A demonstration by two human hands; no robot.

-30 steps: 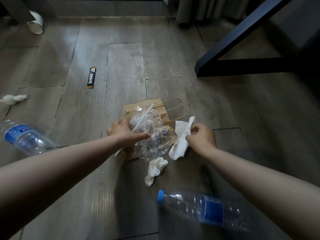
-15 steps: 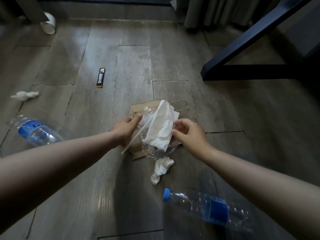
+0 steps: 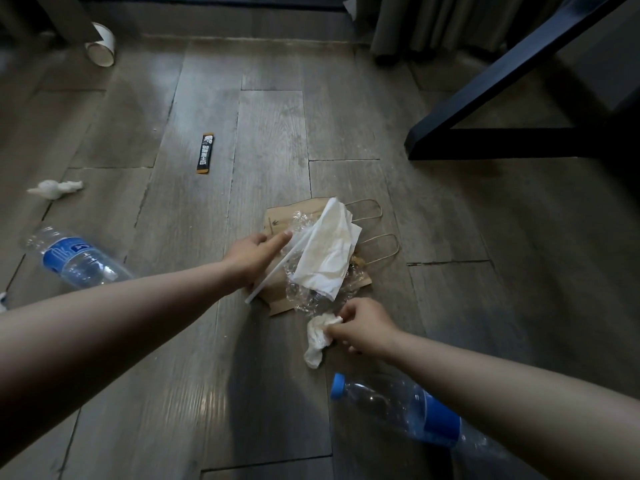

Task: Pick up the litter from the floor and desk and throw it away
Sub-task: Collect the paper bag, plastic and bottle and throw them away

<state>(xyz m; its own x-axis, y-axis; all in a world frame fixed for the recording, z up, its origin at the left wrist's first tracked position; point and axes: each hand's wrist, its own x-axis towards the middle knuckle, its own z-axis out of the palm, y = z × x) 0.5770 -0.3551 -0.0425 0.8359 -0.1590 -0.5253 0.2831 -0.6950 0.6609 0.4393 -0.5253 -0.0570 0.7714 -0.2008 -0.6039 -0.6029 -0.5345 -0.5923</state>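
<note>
Floor: grey wood planks, litter scattered across them.
Left hand: reaches to the centre pile; forefinger straight, laid along the straw and touching the plastic film. The other fingers are hidden, so whether they grip cannot be told.
Right hand: near side of the pile, fingers curled, fingertips pinching the crumpled tissue.
Crumpled tissue: white, on the floor just near of the paper bag, its upper end in the right hand's pinch, the rest trailing toward the near bottle.
Paper bag: brown, flat on the floor at centre, its two cord handles pointing right.
Plastic film: clear, crinkled, on the bag.
Napkin: white, unfolded, on the film.
Straw: white, slanted, left of the napkin, its near end past the bag's edge.
Near bottle: clear, blue cap and label, on its side, partly under the right forearm.
Left bottle: clear, blue label, on its side.
Tissue wad: far left, well apart from the pile.
Black sachet: far of the pile.
Paper cup: tipped over, far left.
Dark frame: far right.
</note>
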